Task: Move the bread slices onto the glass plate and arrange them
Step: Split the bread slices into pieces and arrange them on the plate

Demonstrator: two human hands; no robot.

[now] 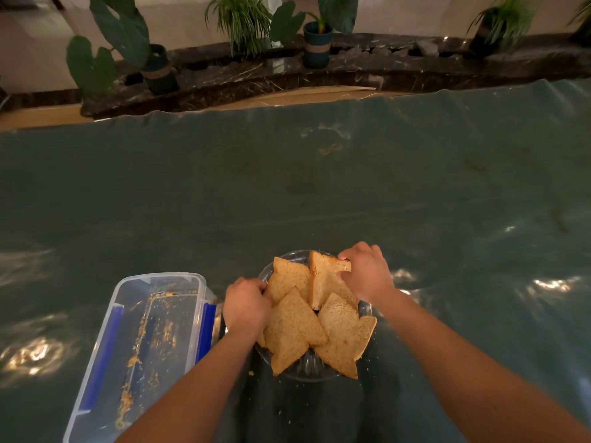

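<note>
Both hands (pixel 246 306) gripping bread slices (pixel 292 327), overlapping on glass plate (pixel 303 367)

Bread slices (pixel 315 310) on glass plate (pixel 307 367); container (pixel 140 340) just left.

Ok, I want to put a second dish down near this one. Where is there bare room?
Open green table cover lies beyond the glass plate and to its right, past the right hand. The left is crowded: the left hand and the plastic container sit close beside the bread slices.
</note>
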